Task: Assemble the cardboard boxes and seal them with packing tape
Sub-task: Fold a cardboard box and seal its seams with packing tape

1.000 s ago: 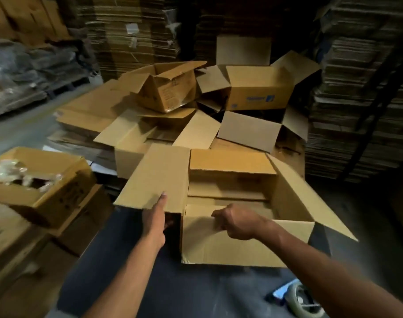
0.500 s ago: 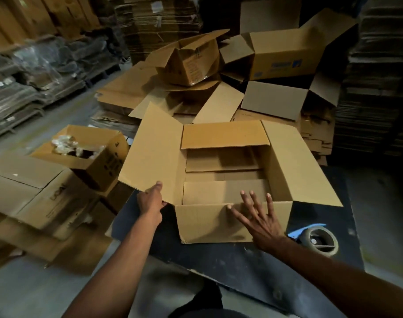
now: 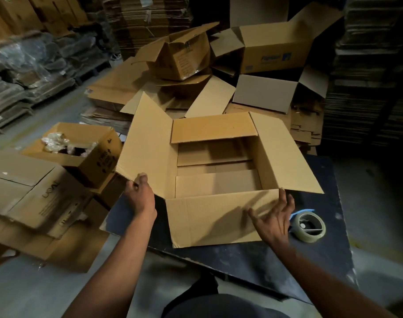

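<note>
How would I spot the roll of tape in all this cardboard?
Find the dark table with the big open box on it. Just right of that box, beside the right hand, lies the tape roll: the only round, clear thing there, with a blue strip at its top.

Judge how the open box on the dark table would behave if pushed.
The open box looks empty, so probably light and easy to slide. Its flaps stand loose, so they would likely flex. The left hand gripping one flap may only bend it.

A dark table (image 3: 322, 260) and plastic-wrapped stacked bundles (image 3: 24, 72) left.
</note>
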Demonstrator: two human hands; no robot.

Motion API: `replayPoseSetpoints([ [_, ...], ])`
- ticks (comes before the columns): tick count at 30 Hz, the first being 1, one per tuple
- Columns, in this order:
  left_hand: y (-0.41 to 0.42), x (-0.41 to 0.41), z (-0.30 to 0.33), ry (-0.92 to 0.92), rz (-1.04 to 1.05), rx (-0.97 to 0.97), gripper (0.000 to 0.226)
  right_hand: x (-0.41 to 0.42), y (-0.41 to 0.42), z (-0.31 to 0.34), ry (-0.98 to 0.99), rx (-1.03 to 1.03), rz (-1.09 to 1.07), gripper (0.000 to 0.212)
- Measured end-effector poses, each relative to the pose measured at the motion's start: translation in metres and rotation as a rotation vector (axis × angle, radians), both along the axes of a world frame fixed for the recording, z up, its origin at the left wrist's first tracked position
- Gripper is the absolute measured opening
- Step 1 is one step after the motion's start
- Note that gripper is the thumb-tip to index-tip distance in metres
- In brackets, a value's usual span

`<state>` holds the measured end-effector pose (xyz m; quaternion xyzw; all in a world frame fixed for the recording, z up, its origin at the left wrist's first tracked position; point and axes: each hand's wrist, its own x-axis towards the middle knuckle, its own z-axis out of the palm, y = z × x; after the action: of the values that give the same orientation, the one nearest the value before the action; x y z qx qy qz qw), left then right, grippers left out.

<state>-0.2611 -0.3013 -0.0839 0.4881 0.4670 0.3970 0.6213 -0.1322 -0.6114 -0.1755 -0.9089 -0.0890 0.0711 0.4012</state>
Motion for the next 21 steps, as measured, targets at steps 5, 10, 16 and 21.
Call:
replayPoseSetpoints([
  [5,-0.011,-0.002,0.01,-0.055,-0.027,0.01,0.055,0.003,-0.016,0.028,0.382,0.23,-0.191,0.101],
  [10,-0.007,-0.013,0.026,-0.192,-0.082,-0.007,0.09,0.017,-0.043,0.088,0.8,0.701,-0.083,0.054],
  [16,0.014,-0.011,0.056,0.088,-0.287,0.052,0.074,0.039,-0.053,0.097,0.837,0.898,-0.02,0.09],
  [21,0.068,-0.008,0.079,0.311,-0.306,0.137,0.037,0.058,-0.038,0.109,0.749,1.157,-0.007,0.076],
])
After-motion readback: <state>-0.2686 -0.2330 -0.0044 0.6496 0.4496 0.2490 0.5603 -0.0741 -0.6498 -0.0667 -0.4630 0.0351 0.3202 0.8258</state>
